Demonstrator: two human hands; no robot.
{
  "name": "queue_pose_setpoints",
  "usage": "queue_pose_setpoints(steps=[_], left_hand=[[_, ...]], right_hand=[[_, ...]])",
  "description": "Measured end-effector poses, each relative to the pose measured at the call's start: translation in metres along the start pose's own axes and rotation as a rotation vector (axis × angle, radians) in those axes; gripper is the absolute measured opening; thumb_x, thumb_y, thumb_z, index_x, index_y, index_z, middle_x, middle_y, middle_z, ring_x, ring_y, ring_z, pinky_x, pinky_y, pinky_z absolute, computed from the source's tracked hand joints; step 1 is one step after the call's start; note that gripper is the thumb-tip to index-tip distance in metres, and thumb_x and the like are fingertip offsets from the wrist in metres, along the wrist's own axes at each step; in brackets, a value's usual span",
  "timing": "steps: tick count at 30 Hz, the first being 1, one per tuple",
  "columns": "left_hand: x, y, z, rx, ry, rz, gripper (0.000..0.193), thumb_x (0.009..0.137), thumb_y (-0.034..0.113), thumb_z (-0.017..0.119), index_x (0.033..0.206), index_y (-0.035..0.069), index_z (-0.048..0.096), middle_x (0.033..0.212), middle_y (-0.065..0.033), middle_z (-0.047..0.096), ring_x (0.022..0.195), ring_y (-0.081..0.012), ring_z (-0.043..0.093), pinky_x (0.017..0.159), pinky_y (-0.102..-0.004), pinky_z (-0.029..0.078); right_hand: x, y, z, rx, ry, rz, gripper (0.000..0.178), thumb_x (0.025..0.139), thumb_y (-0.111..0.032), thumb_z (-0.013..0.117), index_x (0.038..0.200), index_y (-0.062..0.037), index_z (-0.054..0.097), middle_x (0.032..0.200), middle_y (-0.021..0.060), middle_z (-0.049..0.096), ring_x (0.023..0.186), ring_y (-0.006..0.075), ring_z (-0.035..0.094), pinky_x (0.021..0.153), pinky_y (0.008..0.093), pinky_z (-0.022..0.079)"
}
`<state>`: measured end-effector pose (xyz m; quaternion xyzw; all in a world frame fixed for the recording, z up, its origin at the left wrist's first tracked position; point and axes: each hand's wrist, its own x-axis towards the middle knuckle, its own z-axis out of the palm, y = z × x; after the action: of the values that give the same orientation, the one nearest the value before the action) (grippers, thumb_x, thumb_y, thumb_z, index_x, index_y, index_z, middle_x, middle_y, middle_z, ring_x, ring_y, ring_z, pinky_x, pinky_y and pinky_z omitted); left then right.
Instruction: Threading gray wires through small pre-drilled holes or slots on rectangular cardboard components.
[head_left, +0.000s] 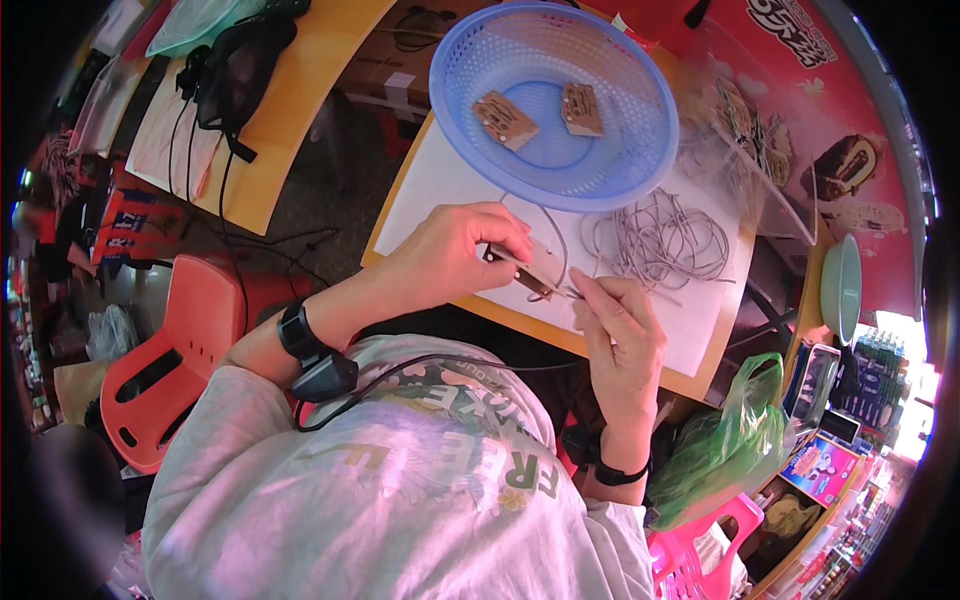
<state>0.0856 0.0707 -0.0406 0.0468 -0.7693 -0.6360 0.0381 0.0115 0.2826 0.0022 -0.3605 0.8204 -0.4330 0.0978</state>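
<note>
My left hand (455, 250) is closed on a small flat brown piece (536, 283) with a pale edge and white dots, gripping its upper left end. At its other end, my right hand (622, 325) pinches the tip of a thin grey cord (563, 262) between thumb and fingers. Exactly how the cord meets the piece is too small to tell. Beyond my hands, a blue plastic basket (455, 125) holds two brown flat pieces (505, 120) with white dots. Right of my hands lies a loose tangle of grey cord (665, 240).
Under the work is a white sheet (430, 190) on a yellow-edged table. A clear plastic box (765, 170) stands at the far right. Close on the right hangs a green plastic bag (735, 430) above a pink chair (715, 550). An orange chair (190, 310) stands left.
</note>
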Motion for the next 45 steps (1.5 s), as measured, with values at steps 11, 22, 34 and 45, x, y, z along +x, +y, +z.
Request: queue_pose_setpoints(steps=[11,22,34,45], left_hand=[[-0.009,0.016,0.007,0.3,0.064,0.474,0.022,0.063,-0.008,0.072,0.08,0.003,0.063,0.095,-0.0074,0.064,0.1,-0.0281,0.061,0.077,-0.0345,0.052],[-0.009,0.017,0.008,0.295,0.028,0.456,0.023,0.062,-0.005,0.075,0.079,0.004,0.064,0.095,-0.0058,0.063,0.098,-0.0256,0.059,0.073,-0.0334,0.052],[-0.011,0.017,0.009,0.219,-0.006,0.364,0.022,0.062,-0.004,0.076,0.078,0.005,0.065,0.089,-0.0057,0.061,0.093,-0.0229,0.059,0.071,-0.0316,0.049],[-0.012,0.017,0.01,0.212,0.018,0.359,0.021,0.063,-0.005,0.074,0.08,0.005,0.066,0.088,-0.0063,0.061,0.092,-0.0225,0.059,0.071,-0.0313,0.049]], right_hand=[[0.006,0.001,0.019,-0.101,0.066,-0.194,0.018,0.07,0.007,0.07,0.084,-0.0041,0.068,0.083,0.0055,0.062,0.07,0.0162,0.061,0.064,0.0284,0.05],[0.004,0.005,0.017,-0.266,0.092,-0.342,0.024,0.064,0.003,0.073,0.083,-0.0092,0.065,0.083,0.0017,0.058,0.073,0.019,0.057,0.069,0.0321,0.043],[0.004,0.01,0.013,-0.297,0.065,-0.5,0.026,0.066,0.0,0.073,0.09,-0.0079,0.065,0.085,0.001,0.057,0.075,0.0169,0.057,0.076,0.0344,0.041],[0.004,0.006,0.01,-0.314,0.072,-0.498,0.026,0.065,0.002,0.074,0.087,-0.0091,0.065,0.084,-0.0001,0.058,0.072,0.0162,0.056,0.076,0.0351,0.04]])
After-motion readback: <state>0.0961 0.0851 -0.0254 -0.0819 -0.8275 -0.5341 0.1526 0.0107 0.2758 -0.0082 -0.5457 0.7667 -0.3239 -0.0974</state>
